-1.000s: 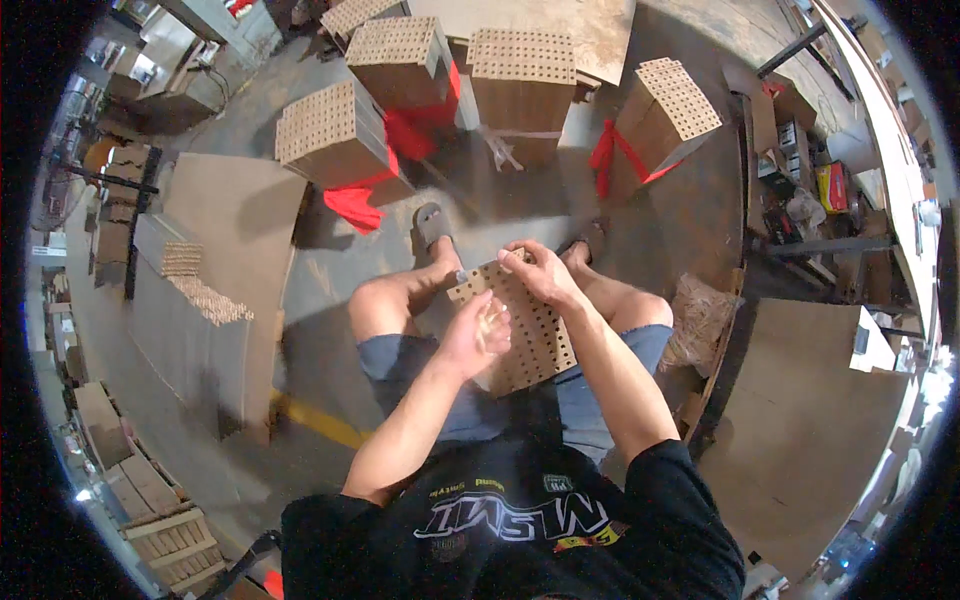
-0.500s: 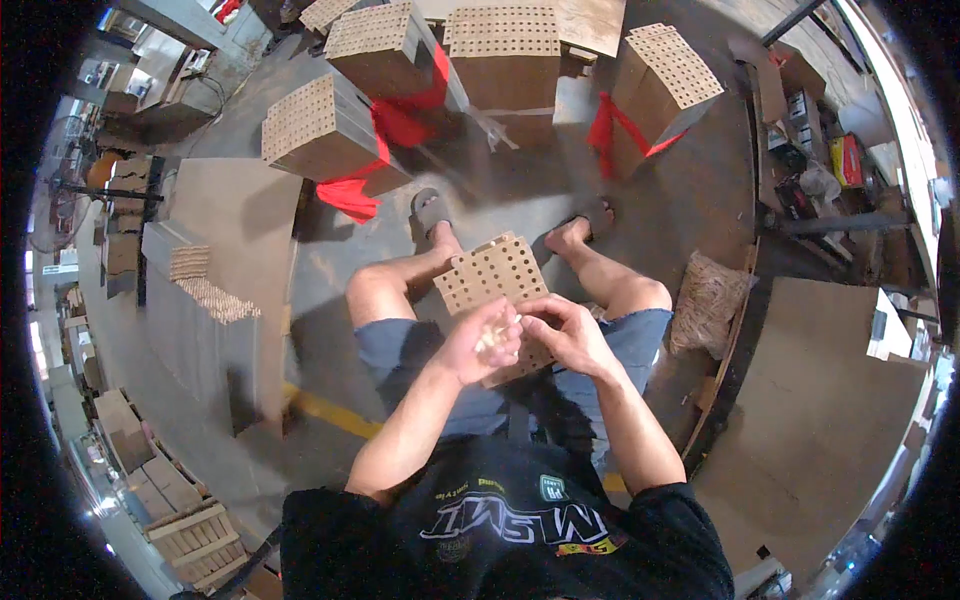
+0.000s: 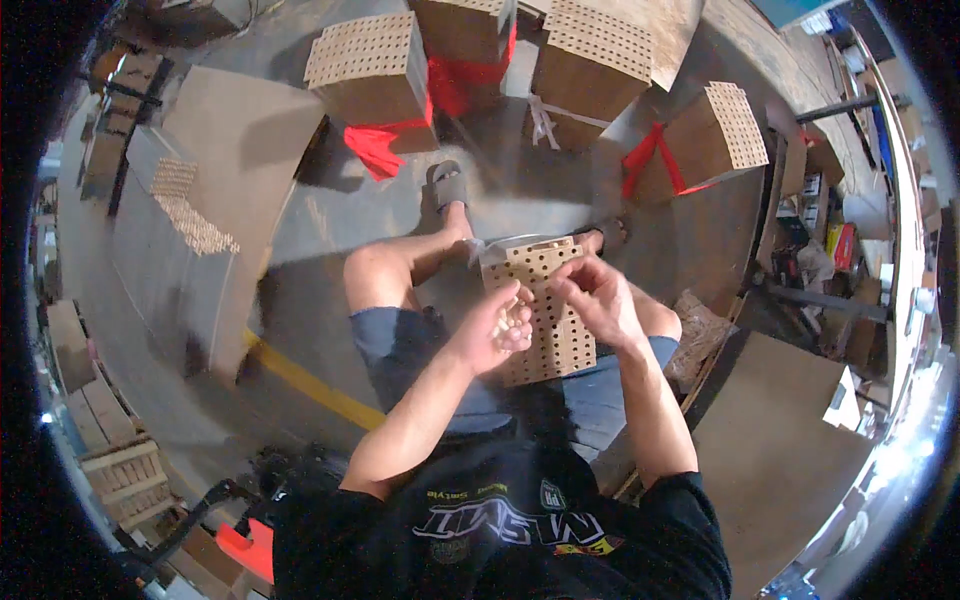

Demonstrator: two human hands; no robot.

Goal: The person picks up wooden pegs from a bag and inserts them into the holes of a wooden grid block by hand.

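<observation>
A grey concrete workshop floor spreads around a seated person, with a yellow line (image 3: 318,388) running at about eight o'clock from the lap. At ten o'clock a flat cardboard sheet (image 3: 235,130) lies on the floor, and beside it a stack of perforated pieces (image 3: 185,205). Across twelve o'clock stand several brown perforated blocks (image 3: 372,70) bound with red strapping (image 3: 385,140), another (image 3: 710,140) at two o'clock.

The perforated board (image 3: 545,320) rests on the person's lap, its long axis running from six to twelve o'clock, away from the body toward the sandalled feet (image 3: 448,185). The left hand (image 3: 495,330) sits at the board's left edge, fingers curled around what look like small pale pieces; exactly what they are cannot be told. The right hand (image 3: 600,300) lies just right of it over the board's upper half, fingers bent and pinched together near the holes; whether it holds anything is not clear. Both hands are touching or nearly touching the board, the right slightly further out.

At four o'clock a large cardboard panel (image 3: 775,440) lies flat.
</observation>
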